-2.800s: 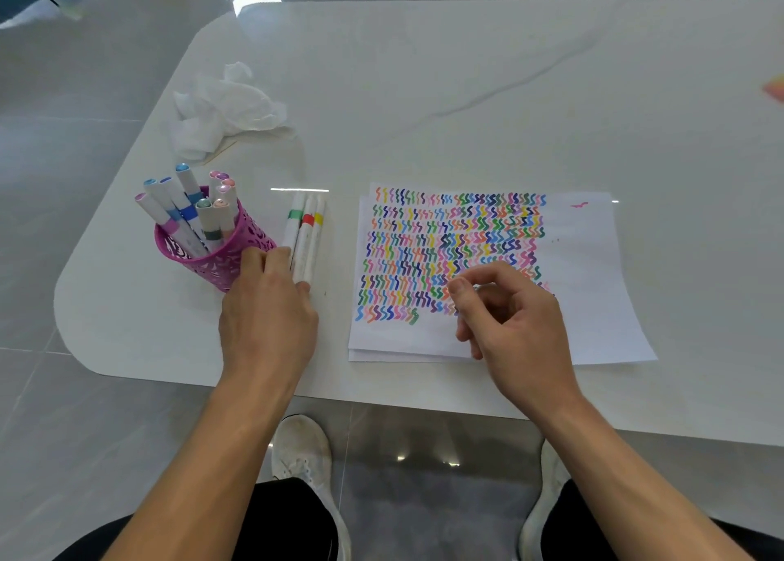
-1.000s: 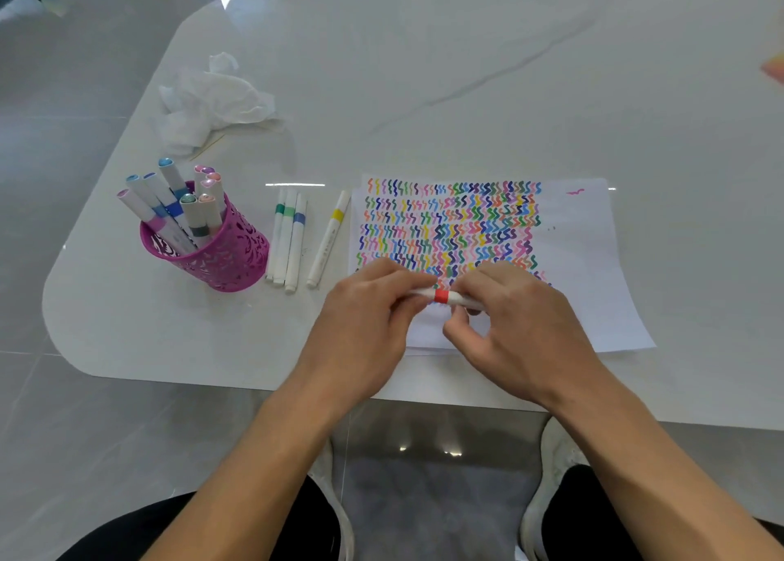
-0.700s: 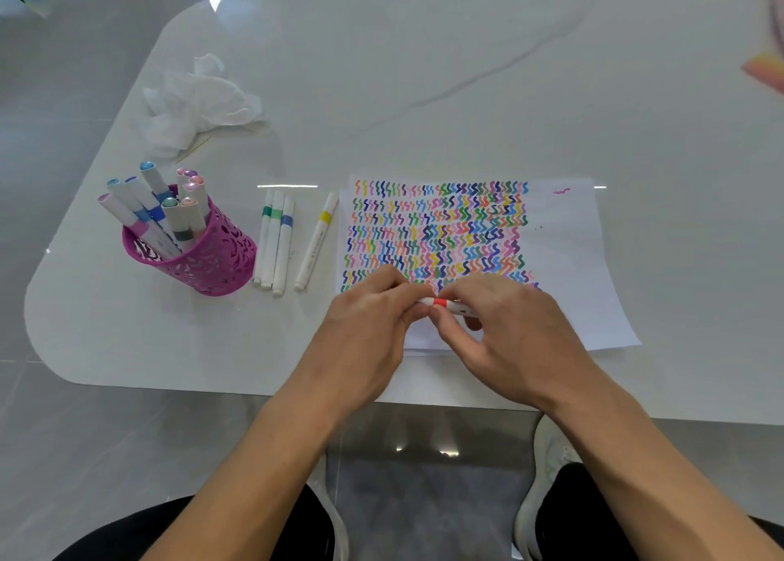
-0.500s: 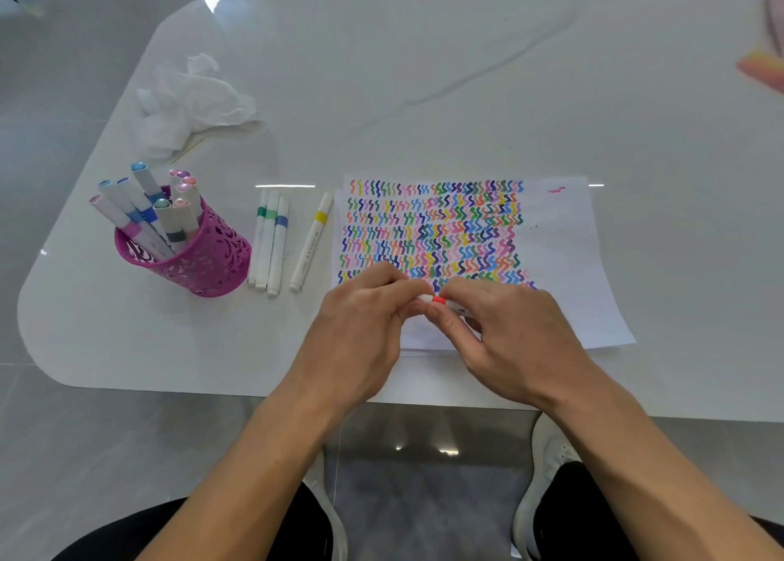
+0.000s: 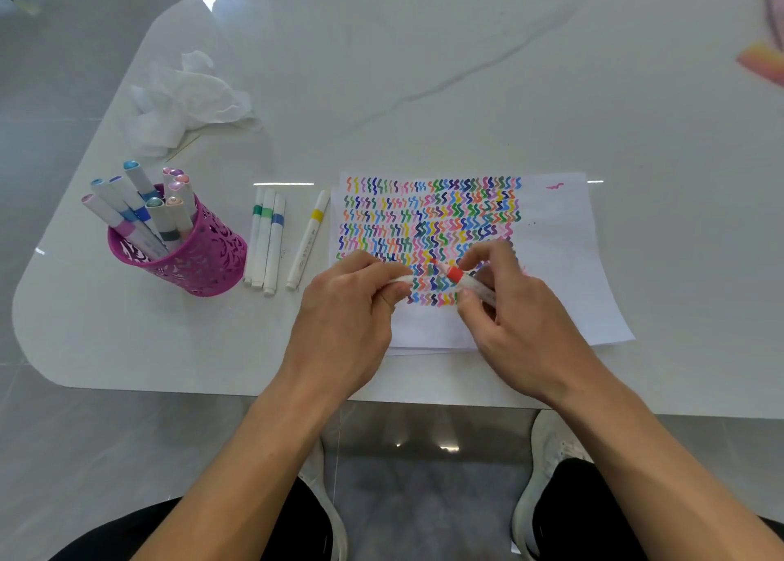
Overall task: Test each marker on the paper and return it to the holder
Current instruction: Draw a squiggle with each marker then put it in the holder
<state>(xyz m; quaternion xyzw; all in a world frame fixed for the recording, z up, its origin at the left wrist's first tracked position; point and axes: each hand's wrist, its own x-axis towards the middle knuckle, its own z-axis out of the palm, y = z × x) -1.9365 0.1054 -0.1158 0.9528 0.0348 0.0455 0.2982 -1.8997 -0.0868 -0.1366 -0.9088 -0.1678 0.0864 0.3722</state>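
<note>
Left hand (image 5: 344, 306) curls low over the paper (image 5: 560, 263), pinching the white cap (image 5: 401, 281). Right hand (image 5: 522, 318) pinches the red-banded marker (image 5: 462, 278), its tip bared and apart from the cap.

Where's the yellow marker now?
Head view, left of centre: the yellow marker lies tilted on the table, just left of the paper and right of the three markers lying beside the holder.
</note>
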